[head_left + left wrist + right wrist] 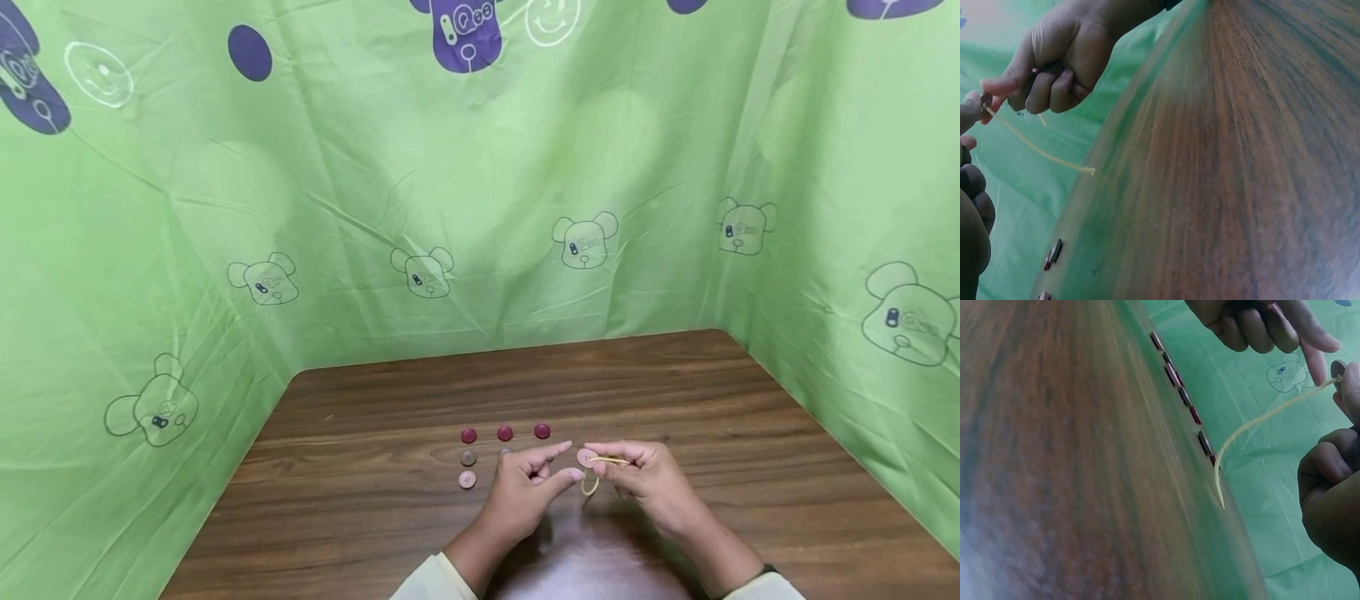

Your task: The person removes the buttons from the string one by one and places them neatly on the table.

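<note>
Low in the middle of the head view, my right hand (600,463) pinches a pink button (586,457) between thumb and forefinger. A thin yellowish cord (591,485) runs from the button and hangs in a loop under it. In the right wrist view the cord (1254,425) curves down from the button (1337,367) to a free end above the table. My left hand (570,461) sits just left of the button with its forefinger and thumb stretched toward it and the other fingers curled. It holds nothing that I can see.
On the brown wooden table (360,467), left of my hands, lie three dark red buttons (505,433) in a row, a grey button (468,457) and a pink button (467,479). Green printed cloth (420,208) walls the table at the back and on both sides.
</note>
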